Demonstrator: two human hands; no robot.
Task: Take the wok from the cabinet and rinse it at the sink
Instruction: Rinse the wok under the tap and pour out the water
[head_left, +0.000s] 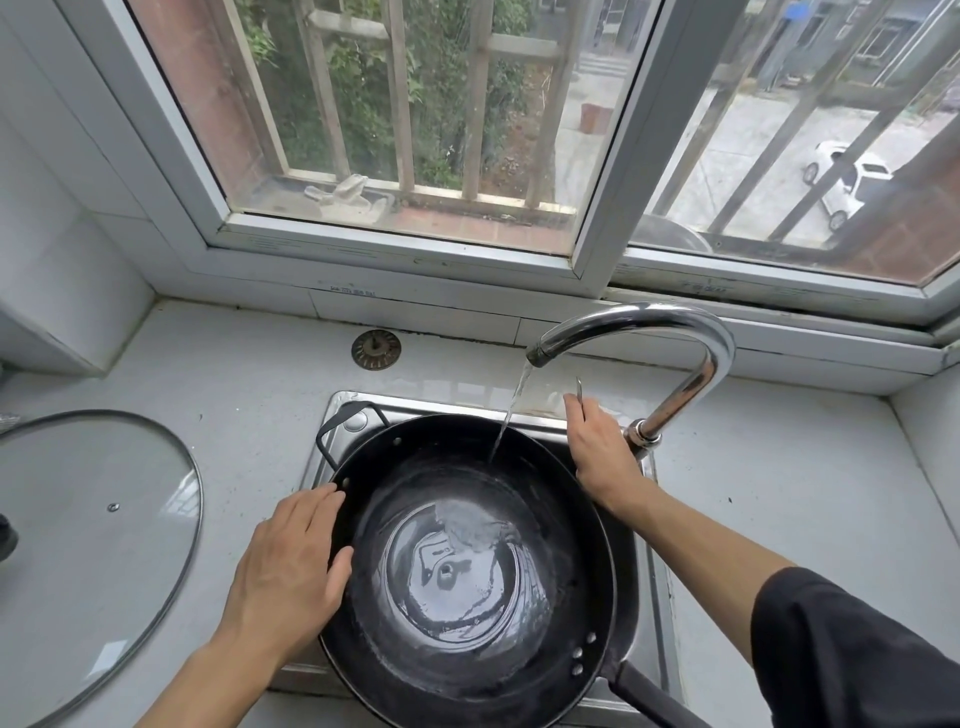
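Observation:
The black wok (550, 597) sits in the steel sink (343, 405), with its long handle toward the bottom right and a loop handle at the far left. Water runs from the chrome tap (691, 338) onto the wok's far wall and pools in its bottom. My left hand (291, 566) rests on the wok's left rim, with the fingers outside the rim and the thumb over it. My right hand (597, 447) reaches past the wok's far right rim and holds the thin tap lever (578, 387) between its fingers.
A glass lid (93, 519) lies on the white counter at the left. A round metal sink strainer (376, 349) lies on the counter behind the sink. A window with bars runs along the back wall. White tiles close off the left side.

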